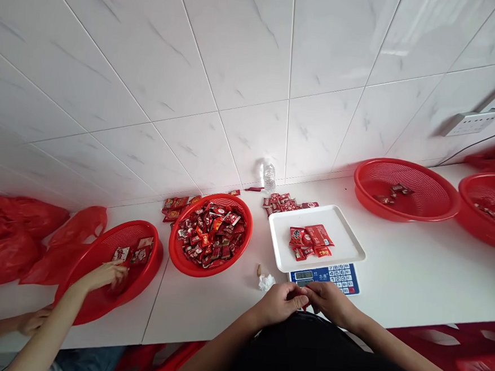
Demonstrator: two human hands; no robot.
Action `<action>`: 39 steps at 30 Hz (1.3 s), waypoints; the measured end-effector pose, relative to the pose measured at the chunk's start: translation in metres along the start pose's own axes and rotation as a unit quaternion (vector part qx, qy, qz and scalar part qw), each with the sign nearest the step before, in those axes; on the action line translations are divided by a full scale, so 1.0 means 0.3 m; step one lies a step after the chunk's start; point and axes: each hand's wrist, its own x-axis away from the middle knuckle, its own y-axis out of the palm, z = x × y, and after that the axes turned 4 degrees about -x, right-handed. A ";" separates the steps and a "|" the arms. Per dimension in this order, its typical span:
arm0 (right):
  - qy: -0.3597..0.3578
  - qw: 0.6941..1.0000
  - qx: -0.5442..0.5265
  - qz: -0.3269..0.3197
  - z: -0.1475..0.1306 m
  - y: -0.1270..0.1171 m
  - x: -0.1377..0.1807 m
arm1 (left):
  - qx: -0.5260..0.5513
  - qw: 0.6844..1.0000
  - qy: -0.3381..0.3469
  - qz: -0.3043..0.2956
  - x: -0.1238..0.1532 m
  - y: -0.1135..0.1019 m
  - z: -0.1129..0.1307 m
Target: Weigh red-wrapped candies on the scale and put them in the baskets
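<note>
Near the white table's (pixel 411 270) front edge, left hand (pixel 282 302) and right hand (pixel 331 302) meet, holding I can't tell what; glossy red packets (pixel 319 236) already lie on the rectangular white tray (pixel 347 240), the round red basket (pixel 207 272) heaped.

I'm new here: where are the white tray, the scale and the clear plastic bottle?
White tray (pixel 347 246): head view, on the bare floor near its right side.
Scale (pixel 325 275): head view, on the blue panel between display and keys.
Clear plastic bottle (pixel 269 177): head view, mid-body.
</note>
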 end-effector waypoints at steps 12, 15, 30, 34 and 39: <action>-0.004 0.998 -0.041 -0.040 -0.001 0.020 -0.036 | 0.012 0.999 -0.007 0.043 -0.001 0.005 -0.054; -0.003 0.997 -0.056 -0.046 0.001 0.016 -0.039 | 0.025 0.998 -0.012 0.052 -0.004 0.006 -0.057; 0.017 0.973 -0.232 0.008 0.011 0.013 -0.041 | 0.028 0.995 -0.020 0.091 0.002 0.000 -0.025; 0.033 0.966 -0.257 0.000 0.000 0.006 -0.042 | 0.045 0.994 -0.029 0.092 0.009 0.002 -0.006; 0.018 0.966 -0.254 -0.036 -0.014 -0.003 -0.027 | 0.057 0.994 -0.007 0.093 0.029 0.002 0.021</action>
